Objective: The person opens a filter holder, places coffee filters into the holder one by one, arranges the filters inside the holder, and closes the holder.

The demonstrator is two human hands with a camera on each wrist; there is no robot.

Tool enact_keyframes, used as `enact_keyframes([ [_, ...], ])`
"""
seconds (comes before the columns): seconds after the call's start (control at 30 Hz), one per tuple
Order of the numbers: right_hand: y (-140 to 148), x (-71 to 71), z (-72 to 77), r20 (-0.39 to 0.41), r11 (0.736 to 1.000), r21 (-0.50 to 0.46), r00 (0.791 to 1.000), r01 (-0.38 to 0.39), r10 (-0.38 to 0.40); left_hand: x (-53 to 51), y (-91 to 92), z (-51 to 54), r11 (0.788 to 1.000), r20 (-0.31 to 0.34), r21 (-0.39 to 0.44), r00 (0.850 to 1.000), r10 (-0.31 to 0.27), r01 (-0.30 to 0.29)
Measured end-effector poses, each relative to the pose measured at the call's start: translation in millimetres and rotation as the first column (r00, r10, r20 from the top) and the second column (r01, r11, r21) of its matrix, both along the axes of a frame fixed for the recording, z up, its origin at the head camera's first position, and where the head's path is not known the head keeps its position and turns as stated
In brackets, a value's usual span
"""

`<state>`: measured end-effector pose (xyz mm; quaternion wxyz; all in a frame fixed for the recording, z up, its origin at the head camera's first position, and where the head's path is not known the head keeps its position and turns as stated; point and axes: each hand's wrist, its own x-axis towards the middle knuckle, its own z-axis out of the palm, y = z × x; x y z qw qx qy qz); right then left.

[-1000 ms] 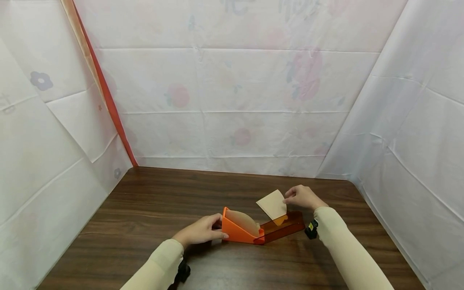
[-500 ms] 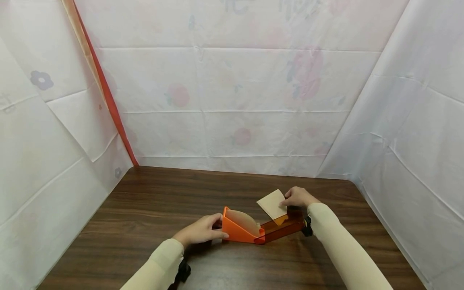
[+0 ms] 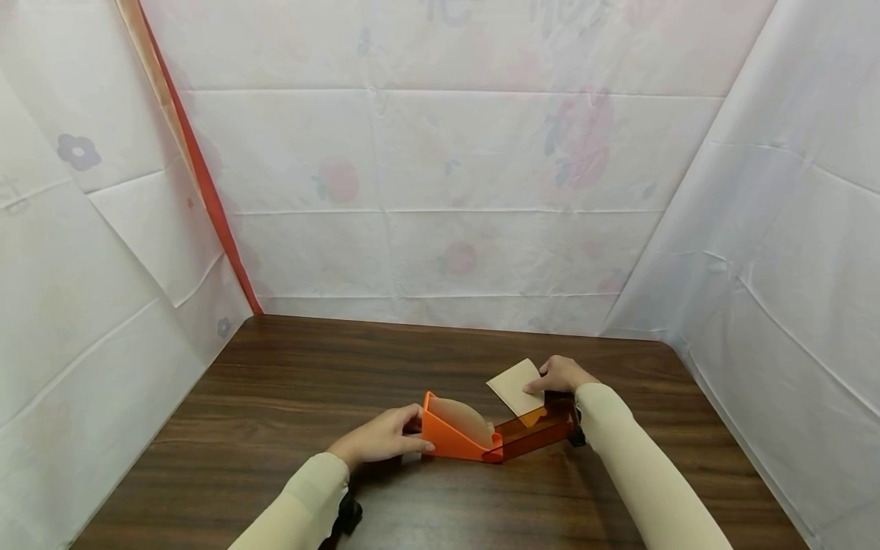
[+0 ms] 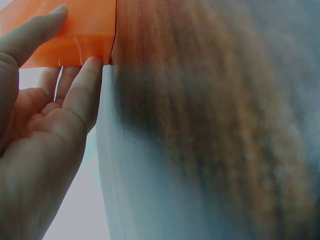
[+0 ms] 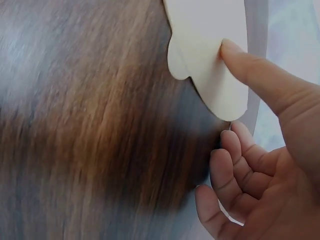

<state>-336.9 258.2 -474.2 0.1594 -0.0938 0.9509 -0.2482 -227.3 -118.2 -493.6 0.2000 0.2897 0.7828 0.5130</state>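
An orange coffee filter holder (image 3: 455, 437) stands on the table, with cone-shaped paper filters (image 3: 462, 416) inside it. Its see-through amber lid (image 3: 539, 429) is swung out to the right. My left hand (image 3: 378, 438) grips the holder's left end; in the left wrist view the thumb (image 4: 42, 31) lies on one orange face, the fingers against another side. One tan coffee filter (image 3: 514, 384) lies flat behind the lid. My right hand (image 3: 565, 374) is at its right edge, the thumb (image 5: 250, 67) touching the paper's upper face. The other fingers are loosely bent beside the rounded edge.
Dark wood-grain tabletop (image 3: 302, 382) lies under everything. White printed sheets (image 3: 426, 176) enclose the back and both sides, and a red strip (image 3: 213, 206) runs down the left corner.
My right hand has shifted slightly left and toward me, its thumb moving from the filter's edge onto the paper. The left hand, holder and filter have stayed put.
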Motion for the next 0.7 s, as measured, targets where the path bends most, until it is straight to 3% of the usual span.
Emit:
enact_keyframes([
  [0.17,-3.9,2.1,4.6,0.023,1.0,-0.019,1.0,-0.008,0.008,0.4,-0.3,0.9,1.0,0.013,0.005,1.0,-0.002,0.001],
  [0.4,-7.0,3.5,5.9,0.038,0.998,0.011,0.997,0.06,-0.061,0.9,-0.3,1.8,1.0,0.015,0.004,1.0,0.002,-0.002],
  [0.7,-6.5,2.3,3.2,0.044,0.997,-0.008,0.996,0.083,-0.083,1.2,-0.4,2.1,1.0,0.017,0.002,1.0,0.004,-0.004],
])
